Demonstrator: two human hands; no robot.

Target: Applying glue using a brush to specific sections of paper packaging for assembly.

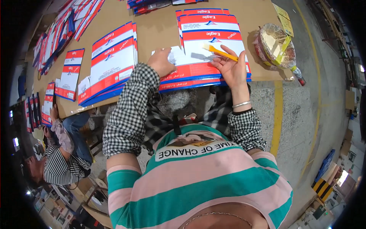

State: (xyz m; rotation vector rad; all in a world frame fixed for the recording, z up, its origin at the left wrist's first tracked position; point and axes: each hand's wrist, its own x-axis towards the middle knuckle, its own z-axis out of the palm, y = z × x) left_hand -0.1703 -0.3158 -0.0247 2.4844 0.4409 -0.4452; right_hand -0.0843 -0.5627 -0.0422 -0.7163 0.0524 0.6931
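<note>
My left hand [161, 62] lies on a white flap [177, 55] at the left side of a stack of printed cardboard sheets [213, 69], back of the hand up. Its thumb and forefinger are apart; the other fingers are partly hidden. My right hand [233, 68] is turned palm up above the stack's right side. It holds a brush [225, 53] with a yellow handle and pale bristles. The bristles point left over the white middle of the top sheet, which bears their shadow. The sheets are red, white and blue, fanned toward the far side.
Right of the stack stands a plastic-lined bowl [275, 42] with pale contents and a yellow strip across it. A bottle [298, 76] lies at the table's right edge. More stacked sheets [114, 57] lie to the left. A co-worker [61, 162] sits at the far left.
</note>
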